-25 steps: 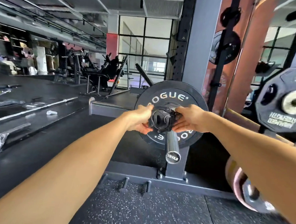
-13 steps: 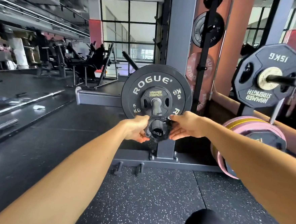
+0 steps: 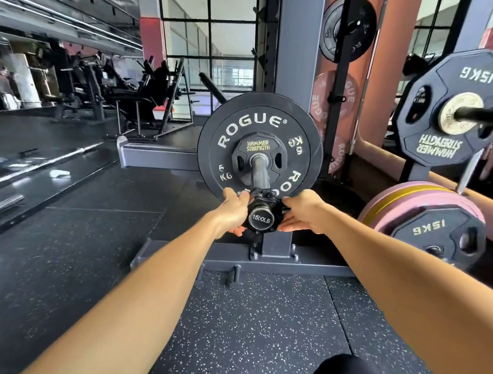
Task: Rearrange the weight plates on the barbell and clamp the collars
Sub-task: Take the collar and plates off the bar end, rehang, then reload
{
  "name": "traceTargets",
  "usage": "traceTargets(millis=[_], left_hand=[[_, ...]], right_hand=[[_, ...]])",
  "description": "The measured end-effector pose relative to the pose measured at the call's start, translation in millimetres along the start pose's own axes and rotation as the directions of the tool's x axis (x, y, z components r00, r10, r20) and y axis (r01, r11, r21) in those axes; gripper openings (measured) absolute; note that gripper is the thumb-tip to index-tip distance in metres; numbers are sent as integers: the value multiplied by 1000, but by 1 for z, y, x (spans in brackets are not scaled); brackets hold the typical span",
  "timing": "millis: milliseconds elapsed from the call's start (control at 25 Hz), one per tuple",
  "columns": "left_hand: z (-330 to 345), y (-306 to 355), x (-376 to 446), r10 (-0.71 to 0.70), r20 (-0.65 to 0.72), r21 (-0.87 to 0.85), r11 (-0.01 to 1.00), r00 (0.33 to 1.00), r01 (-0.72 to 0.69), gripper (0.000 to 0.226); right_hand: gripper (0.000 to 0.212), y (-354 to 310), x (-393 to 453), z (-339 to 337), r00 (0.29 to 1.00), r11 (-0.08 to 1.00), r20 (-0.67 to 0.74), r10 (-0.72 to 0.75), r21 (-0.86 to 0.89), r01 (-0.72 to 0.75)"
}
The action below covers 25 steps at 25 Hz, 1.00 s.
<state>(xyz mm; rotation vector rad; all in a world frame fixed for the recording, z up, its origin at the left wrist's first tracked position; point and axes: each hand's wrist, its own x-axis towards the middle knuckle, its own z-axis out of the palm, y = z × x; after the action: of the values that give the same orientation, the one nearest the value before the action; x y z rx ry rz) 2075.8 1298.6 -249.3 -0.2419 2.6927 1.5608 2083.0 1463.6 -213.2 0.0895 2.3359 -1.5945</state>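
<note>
Collar (image 3: 263, 205) sits at the very tip of the barbell sleeve (image 3: 259, 171), black and ringed around the end cap (image 3: 261, 219) that reads 1500LB. Both hands hold it from opposite sides: the left hand (image 3: 233, 210) cups its left edge with fingers curled under, and the right hand (image 3: 303, 212) presses its right edge with fingers pointing inward along the collar's flank. Each grip is closed narrowly on the collar (whether its lever is locked or released cannot be told). Between the collar and the plates a bare, ribbed stretch of sleeve shows, so the collar lies well apart from them. Further up the sleeve a small Hammer Strength plate (image 3: 258, 161) rests flat against a larger Rogue plate (image 3: 259, 149) marked 5 KG. Behind stands the grey rack upright (image 3: 298, 59). To the right, a 15 KG plate (image 3: 456, 109) hangs on a peg, and pink plates (image 3: 421, 208) lean near the speckled rubber floor (image 3: 253, 318).
</note>
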Motion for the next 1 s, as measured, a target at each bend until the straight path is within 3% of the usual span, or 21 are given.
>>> traceTargets(millis=[400,680,1000], left_hand=[[-2,11,105,-19,-11,-93,995,1000,17,43],[1,13,204,2,-94,-38,999,996,-5,50],[1,19,284,21,-149,-66,997,989,-31,31]], right_hand=[[34,-21,115,-7,991,999,-125,-35,19,38],[28,-36,207,-18,980,990,-192,-55,119,79],[29,-53,290,-27,939,987,-309,-150,5,160]])
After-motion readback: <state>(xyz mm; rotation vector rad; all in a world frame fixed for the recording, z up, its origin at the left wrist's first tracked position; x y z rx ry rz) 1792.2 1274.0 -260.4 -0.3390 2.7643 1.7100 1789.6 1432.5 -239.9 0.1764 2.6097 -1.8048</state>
